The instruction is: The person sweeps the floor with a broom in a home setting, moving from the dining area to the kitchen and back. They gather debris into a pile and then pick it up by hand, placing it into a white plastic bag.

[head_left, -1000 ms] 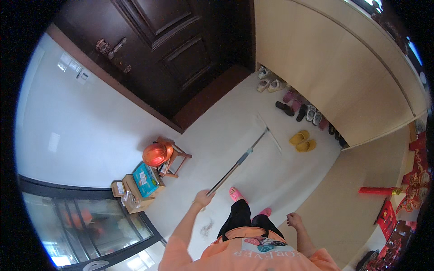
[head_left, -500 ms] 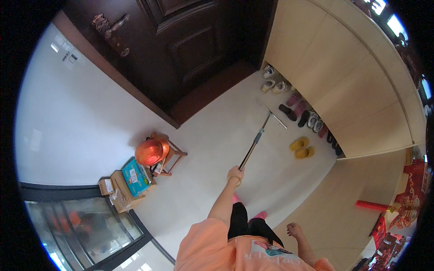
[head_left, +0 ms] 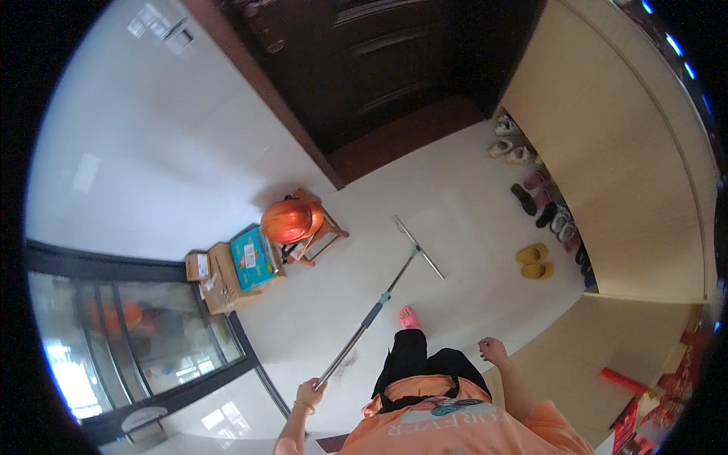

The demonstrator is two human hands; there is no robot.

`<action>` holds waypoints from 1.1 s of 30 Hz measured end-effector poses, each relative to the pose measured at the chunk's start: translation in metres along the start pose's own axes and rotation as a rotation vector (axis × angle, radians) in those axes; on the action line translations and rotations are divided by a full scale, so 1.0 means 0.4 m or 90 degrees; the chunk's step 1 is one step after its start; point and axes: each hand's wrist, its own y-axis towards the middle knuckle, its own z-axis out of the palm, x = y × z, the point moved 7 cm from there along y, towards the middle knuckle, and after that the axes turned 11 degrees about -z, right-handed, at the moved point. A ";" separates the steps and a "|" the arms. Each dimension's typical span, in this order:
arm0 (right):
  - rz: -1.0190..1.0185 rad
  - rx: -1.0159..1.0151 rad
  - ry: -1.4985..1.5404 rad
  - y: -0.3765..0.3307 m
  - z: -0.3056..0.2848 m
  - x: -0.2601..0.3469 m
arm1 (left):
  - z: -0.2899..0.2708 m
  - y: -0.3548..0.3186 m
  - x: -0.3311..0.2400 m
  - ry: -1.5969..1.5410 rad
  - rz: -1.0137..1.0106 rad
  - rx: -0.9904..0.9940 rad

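My left hand (head_left: 310,392) is wrapped round the upper end of a long-handled floor squeegee (head_left: 373,314). Its pole slants away from me, and its narrow T-shaped head (head_left: 418,249) lies on the pale floor, in front of my pink slipper (head_left: 409,318). A smear of dark dirt (head_left: 346,365) shows on the floor beside the pole. My right hand (head_left: 493,350) hangs at my right side, holding nothing, its fingers loosely bent and slightly apart.
At left, an orange helmet (head_left: 292,221) sits on a wooden stool (head_left: 331,236) next to cardboard boxes (head_left: 221,282) and a blue box (head_left: 252,258). Yellow slippers (head_left: 535,262) and several shoes (head_left: 523,199) lie along the beige cabinet (head_left: 607,152). A dark door (head_left: 394,68) stands ahead.
My left hand has drawn the squeegee back and left, its head moving away from the shoes toward me. The view has shifted. My right hand stays by my side.
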 end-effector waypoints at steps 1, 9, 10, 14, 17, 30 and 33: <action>-0.013 0.005 -0.003 0.022 -0.005 0.034 | -0.022 -0.011 -0.011 -0.016 -0.011 0.001; -0.077 0.029 0.013 0.009 -0.016 0.129 | 0.044 0.268 -0.549 -0.145 0.216 -0.079; -0.070 0.029 0.045 -0.002 -0.011 0.118 | 0.055 0.308 -0.615 -0.140 0.204 -0.086; 0.016 -0.004 0.028 -0.084 -0.059 0.005 | 0.054 0.351 -0.817 -0.126 0.102 -0.031; 0.047 0.018 -0.021 -0.134 -0.071 -0.049 | 0.077 0.370 -0.769 -0.159 0.061 0.025; -0.200 0.092 -0.096 0.027 -0.026 0.141 | 0.408 -0.139 -0.154 -0.292 -0.113 -0.006; -0.222 0.138 -0.111 0.002 -0.005 0.164 | 0.547 -0.251 -0.068 -0.334 -0.135 -0.012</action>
